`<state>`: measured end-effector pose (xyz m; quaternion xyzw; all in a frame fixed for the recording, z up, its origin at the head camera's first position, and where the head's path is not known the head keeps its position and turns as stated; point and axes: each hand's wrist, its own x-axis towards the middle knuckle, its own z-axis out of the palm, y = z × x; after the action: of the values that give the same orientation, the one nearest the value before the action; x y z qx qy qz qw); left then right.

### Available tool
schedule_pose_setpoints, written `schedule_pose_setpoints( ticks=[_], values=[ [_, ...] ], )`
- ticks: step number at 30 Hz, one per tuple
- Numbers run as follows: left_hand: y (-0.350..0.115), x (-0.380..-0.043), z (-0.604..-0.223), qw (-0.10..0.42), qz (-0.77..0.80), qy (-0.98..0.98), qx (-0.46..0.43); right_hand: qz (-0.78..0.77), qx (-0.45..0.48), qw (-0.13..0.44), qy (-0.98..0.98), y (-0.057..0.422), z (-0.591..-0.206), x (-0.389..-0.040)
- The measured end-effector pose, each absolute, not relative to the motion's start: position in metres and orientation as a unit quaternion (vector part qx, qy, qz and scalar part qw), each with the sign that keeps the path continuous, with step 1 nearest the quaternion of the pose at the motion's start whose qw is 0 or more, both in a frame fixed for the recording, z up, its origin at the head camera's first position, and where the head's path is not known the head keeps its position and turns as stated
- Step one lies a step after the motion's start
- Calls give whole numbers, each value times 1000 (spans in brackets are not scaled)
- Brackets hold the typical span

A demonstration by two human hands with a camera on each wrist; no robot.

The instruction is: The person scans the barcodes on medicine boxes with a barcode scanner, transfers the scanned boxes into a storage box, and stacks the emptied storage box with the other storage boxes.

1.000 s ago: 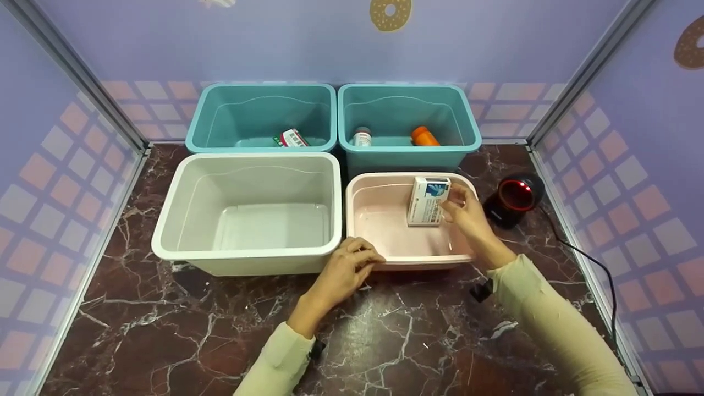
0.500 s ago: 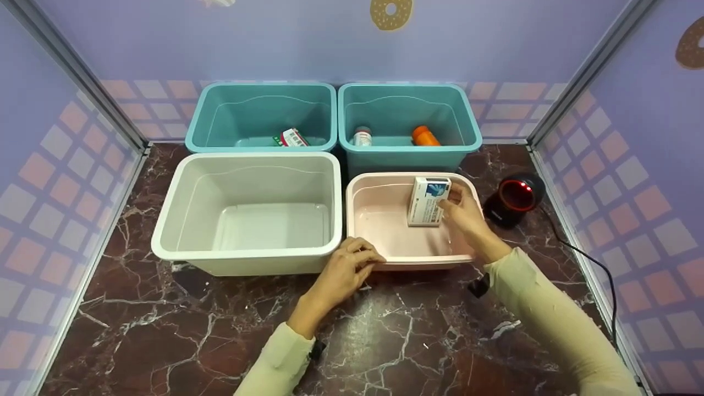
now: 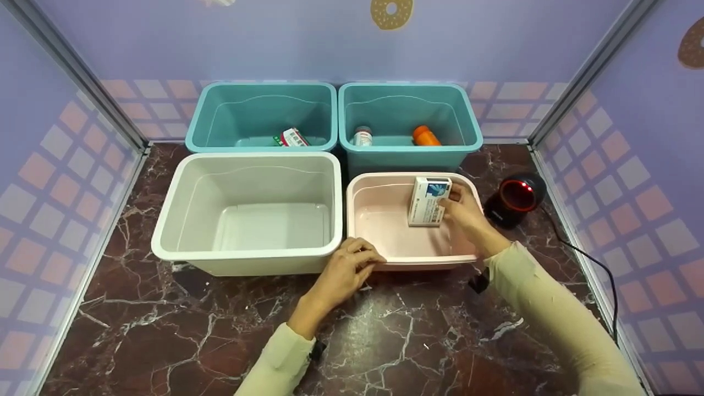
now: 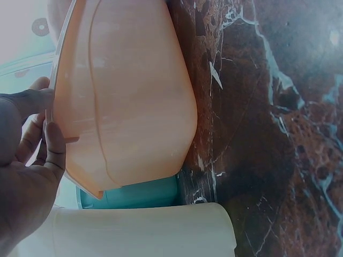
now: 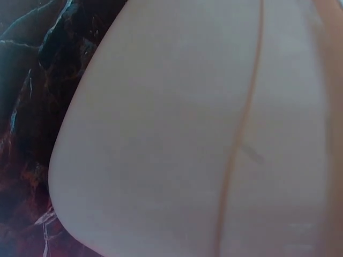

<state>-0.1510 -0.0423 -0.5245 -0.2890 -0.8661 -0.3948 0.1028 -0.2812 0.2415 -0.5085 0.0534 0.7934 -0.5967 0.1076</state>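
My right hand [image 3: 466, 212] reaches over the right side of the pink bin [image 3: 379, 228] and pinches a white medicine box [image 3: 424, 209] by its right edge. The box stands upright inside, with a blue picture near its top. At the front left corner, my left hand [image 3: 347, 265] grips the bin's rim; the left wrist view has its thumb and fingers on both sides of that rim, beside the bin's outer wall [image 4: 134, 91]. The right wrist view is filled by the outer wall [image 5: 155, 134] of the bin; the right hand is hidden there.
Left of the pink bin is a larger white bin [image 3: 247, 254]. Behind stand two teal bins: the left one [image 3: 261, 149] holds a green-and-white carton [image 3: 293, 137], the right one [image 3: 407, 157] a white bottle [image 3: 362, 137] and an orange bottle [image 3: 424, 136]. A black scanner [image 3: 514, 199] glows red at right.
My right thumb has closed in onto the face of the medicine box, and the right forearm has shifted slightly. The left hand has kept still.
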Motion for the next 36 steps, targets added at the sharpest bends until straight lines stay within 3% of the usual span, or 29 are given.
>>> schedule_pose_setpoints(
  ticks=[26, 36],
  values=[
    [-42, -152, -526, 103, -398, -863, -292, -543, 68, 120, 828, 243, -508, -281],
    [-42, -151, -525, 103, -396, -865, -291, -485, 28, 92, 869, 244, -511, -280]
  ],
)
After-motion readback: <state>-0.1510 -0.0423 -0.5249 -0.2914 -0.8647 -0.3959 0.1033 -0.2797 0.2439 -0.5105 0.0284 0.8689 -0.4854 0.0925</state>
